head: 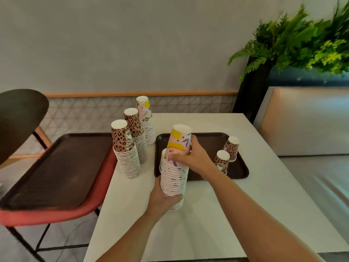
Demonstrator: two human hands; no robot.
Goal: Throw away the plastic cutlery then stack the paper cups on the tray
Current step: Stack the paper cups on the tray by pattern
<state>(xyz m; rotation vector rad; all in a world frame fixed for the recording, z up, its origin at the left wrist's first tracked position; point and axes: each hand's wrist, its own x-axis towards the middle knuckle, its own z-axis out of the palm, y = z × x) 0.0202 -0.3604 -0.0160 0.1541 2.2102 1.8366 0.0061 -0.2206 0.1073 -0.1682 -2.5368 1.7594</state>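
No cutlery shows, so I judge stacking is in hand. My left grip (164,197) wraps the base of the pink cup stack (174,178), and my right grip (190,157) clasps its top cup, over the worktop (207,224) at the tray (207,140) edge. Next, I set it upright on the tray.

Grey wall (132,44) with wooden rail (141,94) above lattice panelling (90,112); white table (207,122), red chair (56,214), cushioned bench (306,120), green ferns (294,40) at right.
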